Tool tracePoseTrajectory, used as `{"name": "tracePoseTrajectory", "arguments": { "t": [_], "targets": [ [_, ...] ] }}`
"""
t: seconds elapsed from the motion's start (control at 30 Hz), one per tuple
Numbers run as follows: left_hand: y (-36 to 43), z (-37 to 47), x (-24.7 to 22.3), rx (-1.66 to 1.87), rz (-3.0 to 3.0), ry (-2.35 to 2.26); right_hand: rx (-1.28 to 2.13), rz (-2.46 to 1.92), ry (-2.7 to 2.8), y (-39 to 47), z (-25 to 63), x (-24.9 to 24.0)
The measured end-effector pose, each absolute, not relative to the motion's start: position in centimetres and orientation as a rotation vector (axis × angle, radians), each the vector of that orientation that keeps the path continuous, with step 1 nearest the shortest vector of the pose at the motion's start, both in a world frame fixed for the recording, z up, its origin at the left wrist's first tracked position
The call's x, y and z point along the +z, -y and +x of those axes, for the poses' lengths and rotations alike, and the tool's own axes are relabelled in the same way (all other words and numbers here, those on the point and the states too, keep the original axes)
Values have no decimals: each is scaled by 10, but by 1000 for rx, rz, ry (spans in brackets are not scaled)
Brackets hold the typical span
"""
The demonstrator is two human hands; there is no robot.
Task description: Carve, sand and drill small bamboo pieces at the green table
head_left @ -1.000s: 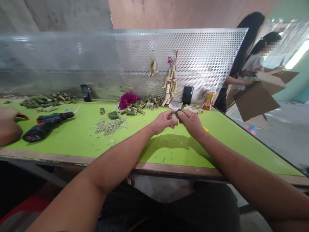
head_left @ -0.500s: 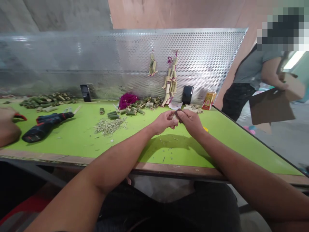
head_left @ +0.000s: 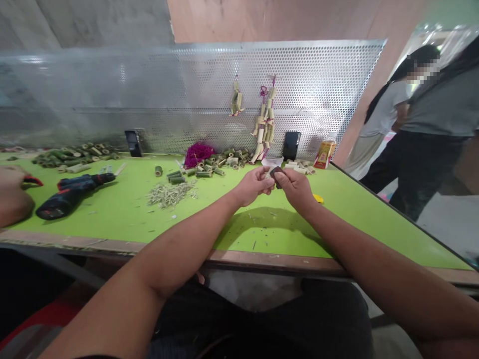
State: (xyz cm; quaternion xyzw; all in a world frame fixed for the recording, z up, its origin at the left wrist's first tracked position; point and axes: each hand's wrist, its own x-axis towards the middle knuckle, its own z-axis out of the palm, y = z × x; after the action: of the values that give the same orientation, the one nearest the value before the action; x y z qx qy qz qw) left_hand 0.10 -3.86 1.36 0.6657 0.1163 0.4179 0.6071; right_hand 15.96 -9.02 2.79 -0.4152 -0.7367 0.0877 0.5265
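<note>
Over the green table [head_left: 374, 219], my two hands meet in front of me. My right hand [head_left: 295, 185] is closed on a small dark brown piece of sandpaper [head_left: 277, 176], thumb pressed on its face. My left hand [head_left: 254, 185] is closed, its fingers bent around a short pale bamboo piece that is mostly hidden by the fingers and the sandpaper. Bits of dust and shavings lie on the table below. Beyond my right hand are several pale cut bamboo pieces [head_left: 301, 166], and a yellow object [head_left: 318, 198] shows beside my right wrist.
To the left lie a cordless drill [head_left: 75, 194], another person's hand [head_left: 15, 197], shavings [head_left: 170, 193] and green bamboo pieces [head_left: 71, 155]. Purple string [head_left: 198, 154], two phones and a bottle [head_left: 325, 153] line the perforated panel [head_left: 149, 89], where bamboo strings hang. People stand at right.
The sandpaper has tilted so more of its dark face shows, and the pale bamboo piece is more hidden. At right, the person with cardboard has moved and a second person has come into view.
</note>
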Motion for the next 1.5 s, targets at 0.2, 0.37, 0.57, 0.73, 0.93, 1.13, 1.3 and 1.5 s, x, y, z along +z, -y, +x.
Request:
{"name": "tracePoseTrajectory", "arguments": {
  "t": [0.2,0.37,0.57,0.73,0.93,1.13,1.3,1.5],
  "targets": [
    [35,-9,23,1096,1412,-261,249,-971,1743,84,163,22],
    [37,-6,21,1049,1473,-274,269,-907,1717,89,157,25],
    [47,7,15,892,1659,-375,132,-1030,1648,89,158,29],
    [45,7,15,971,1487,-292,64,-1057,1673,87,160,26],
    [39,-12,26,1169,1236,-258,130,-1094,1703,83,158,19],
    [42,2,13,1007,1424,-287,114,-978,1706,92,157,24],
    [46,18,7,997,1545,-336,26,-1016,1669,94,159,27],
    [49,2,25,1061,1344,-270,4,-1104,1725,88,163,22]
  ]
}}
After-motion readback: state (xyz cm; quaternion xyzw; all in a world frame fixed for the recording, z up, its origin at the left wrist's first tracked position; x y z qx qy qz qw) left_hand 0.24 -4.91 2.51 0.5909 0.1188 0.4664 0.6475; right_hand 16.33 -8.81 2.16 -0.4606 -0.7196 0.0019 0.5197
